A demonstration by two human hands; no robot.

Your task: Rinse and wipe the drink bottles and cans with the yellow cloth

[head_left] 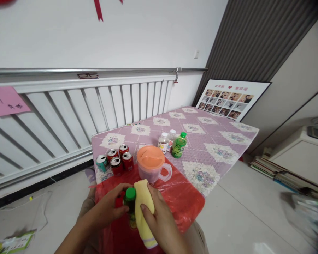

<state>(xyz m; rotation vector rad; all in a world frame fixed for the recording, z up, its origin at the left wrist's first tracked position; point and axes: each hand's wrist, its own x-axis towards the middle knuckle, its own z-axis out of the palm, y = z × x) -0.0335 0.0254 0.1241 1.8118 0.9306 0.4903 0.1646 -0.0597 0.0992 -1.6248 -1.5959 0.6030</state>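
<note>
So rn a dark green plastic bottle w/ a bright green screw cap is held upright-ish by the left hand, at the near edge of the bench, over the red plastic sheet. That hand is closed around the bottle's left side, index finger up near the neck & thumb lower down. A folded pale yellow cloth w/ a light hem is clamped in the right hand, thumb pressed flat on its front; most of the other fingers are hidden behind it. Cloth is held right beside the bottle, looks like contact btwn them.

Just beyond the hands, a see-through plastic pitcher w/ an orange lid is parked on the sheet, handle turned right. To its left, a teal drinks can and four red drinks cans are bunched up tight, all upright. Behind the pitcher on the right, two clear bottles w/ white caps are lined up next to a green-labelled bottle w/ a green cap. The bench is covered in lilac quilted fabric w/ cream floral diamonds, and a white radiator is mounted behind it.
</note>
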